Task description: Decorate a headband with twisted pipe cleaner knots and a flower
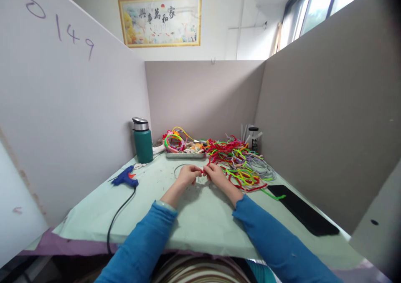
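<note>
My left hand point(188, 175) and my right hand point(215, 173) meet at the middle of the pale green table cover point(200, 220). Both pinch a thin grey headband hoop point(178, 168) whose arc curves out to the left of my left hand. A red pipe cleaner point(209, 166) is wound at the spot between my fingertips. A big loose pile of coloured pipe cleaners point(242, 162) lies just right of my right hand. Both forearms wear blue sleeves.
A blue glue gun point(124, 178) with a black cord lies at the left. A green flask point(143, 141) stands behind it. A metal tray point(184, 153) holds finished headbands. A black phone point(302, 209) lies at the right. A small bottle point(253, 137) stands at the back. Partition walls enclose three sides.
</note>
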{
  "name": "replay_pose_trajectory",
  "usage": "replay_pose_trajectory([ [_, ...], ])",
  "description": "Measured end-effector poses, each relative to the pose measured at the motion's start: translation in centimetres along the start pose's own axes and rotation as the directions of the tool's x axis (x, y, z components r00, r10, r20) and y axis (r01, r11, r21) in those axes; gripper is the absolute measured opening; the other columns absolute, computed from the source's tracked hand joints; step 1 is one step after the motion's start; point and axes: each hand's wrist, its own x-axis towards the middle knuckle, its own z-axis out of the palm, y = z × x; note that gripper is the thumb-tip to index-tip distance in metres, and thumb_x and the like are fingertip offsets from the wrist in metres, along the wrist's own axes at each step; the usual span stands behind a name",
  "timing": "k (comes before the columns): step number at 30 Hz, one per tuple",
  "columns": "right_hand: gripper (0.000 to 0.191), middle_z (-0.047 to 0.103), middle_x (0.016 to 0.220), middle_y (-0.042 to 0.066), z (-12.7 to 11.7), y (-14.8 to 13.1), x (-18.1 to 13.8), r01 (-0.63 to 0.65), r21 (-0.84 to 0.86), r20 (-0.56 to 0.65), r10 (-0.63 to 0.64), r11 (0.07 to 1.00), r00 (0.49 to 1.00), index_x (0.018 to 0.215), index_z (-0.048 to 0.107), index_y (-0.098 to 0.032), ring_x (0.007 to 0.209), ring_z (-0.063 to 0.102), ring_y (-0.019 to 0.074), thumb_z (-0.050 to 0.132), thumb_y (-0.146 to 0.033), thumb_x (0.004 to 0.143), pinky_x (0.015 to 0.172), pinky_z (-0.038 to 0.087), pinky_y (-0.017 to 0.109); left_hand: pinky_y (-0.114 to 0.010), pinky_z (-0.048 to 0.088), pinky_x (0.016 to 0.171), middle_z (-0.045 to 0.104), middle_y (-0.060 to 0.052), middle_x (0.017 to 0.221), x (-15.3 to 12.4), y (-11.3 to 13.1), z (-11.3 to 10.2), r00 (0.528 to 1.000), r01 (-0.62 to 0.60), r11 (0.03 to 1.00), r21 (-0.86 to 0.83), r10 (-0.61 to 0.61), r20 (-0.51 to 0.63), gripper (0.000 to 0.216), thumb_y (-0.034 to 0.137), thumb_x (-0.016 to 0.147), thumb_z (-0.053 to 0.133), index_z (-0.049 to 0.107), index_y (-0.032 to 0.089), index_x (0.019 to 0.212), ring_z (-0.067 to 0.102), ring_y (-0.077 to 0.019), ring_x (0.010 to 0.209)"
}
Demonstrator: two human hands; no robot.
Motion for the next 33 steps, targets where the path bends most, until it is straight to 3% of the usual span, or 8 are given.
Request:
replay_pose_trajectory([
  [6, 0.031, 0.058, 0.055, -0.002, 0.2, 0.2, 0.2, -0.082, 0.263, 0.031, 0.077, 0.961, 0.997, 0.064, 0.048, -0.018, 0.037, 0.043, 0.0073, 0.058, -0.047, 0.069, 0.038, 0.030, 0.021, -0.021, 0.030, 0.036, 0.061, 0.001, 0.059, 0.2, -0.1, -0.1, 0.999, -0.033, 0.998, 0.050, 0.033, -0.012, 0.013, 0.015, 0.069, 0.055, 0.064, 0.012, 0.077, 0.042, -0.0056, 0.033],
  [17, 0.035, 0.055, 0.056, -0.003, -0.1, -0.3, 0.0, -0.183, 0.502, 0.068, 0.172, 0.845, 0.983, 0.066, 0.049, -0.018, 0.040, 0.042, 0.0062, 0.067, -0.048, 0.062, 0.039, 0.031, 0.020, -0.020, 0.029, 0.035, 0.064, -0.002, 0.069, -0.1, 0.5, 0.2, 0.997, -0.058, 0.991, -0.118, 0.063, 0.037, 0.011, 0.024, 0.072, 0.058, 0.057, 0.013, 0.074, 0.041, -0.0040, 0.033],
  [25, 0.033, 0.054, 0.054, -0.002, 0.3, -0.8, -0.2, 0.005, 0.348, -0.054, 0.014, 0.938, 0.998, 0.063, 0.049, -0.018, 0.041, 0.041, 0.0074, 0.058, -0.050, 0.070, 0.041, 0.031, 0.022, -0.019, 0.031, 0.039, 0.061, 0.000, 0.070, -0.3, 0.7, 0.0, 0.980, 0.197, 0.911, -0.362, -0.180, 0.079, 0.019, 0.030, 0.071, 0.063, 0.052, 0.015, 0.076, 0.039, -0.0032, 0.037],
  [29, 0.029, 0.053, 0.053, -0.002, 0.7, -1.7, -0.9, 0.098, 0.212, -0.028, -0.094, 0.972, 0.995, 0.063, 0.050, -0.019, 0.041, 0.041, 0.0087, 0.055, -0.046, 0.075, 0.042, 0.031, 0.023, -0.019, 0.029, 0.039, 0.050, 0.004, 0.059, -0.2, 0.7, -0.4, 0.970, 0.239, 0.844, -0.481, -0.230, 0.078, 0.011, 0.022, 0.072, 0.059, 0.050, 0.016, 0.071, 0.036, -0.0037, 0.038],
  [33, 0.030, 0.051, 0.049, -0.003, 0.7, -1.8, -1.1, 0.095, 0.187, 0.001, -0.097, 0.978, 0.995, 0.063, 0.050, -0.020, 0.041, 0.041, 0.0092, 0.054, -0.047, 0.076, 0.042, 0.031, 0.023, -0.019, 0.028, 0.039, 0.047, 0.004, 0.056, -0.3, 0.9, -0.6, 0.961, 0.272, 0.819, -0.506, -0.257, 0.099, 0.009, 0.021, 0.072, 0.056, 0.050, 0.015, 0.068, 0.034, -0.0037, 0.037],
])
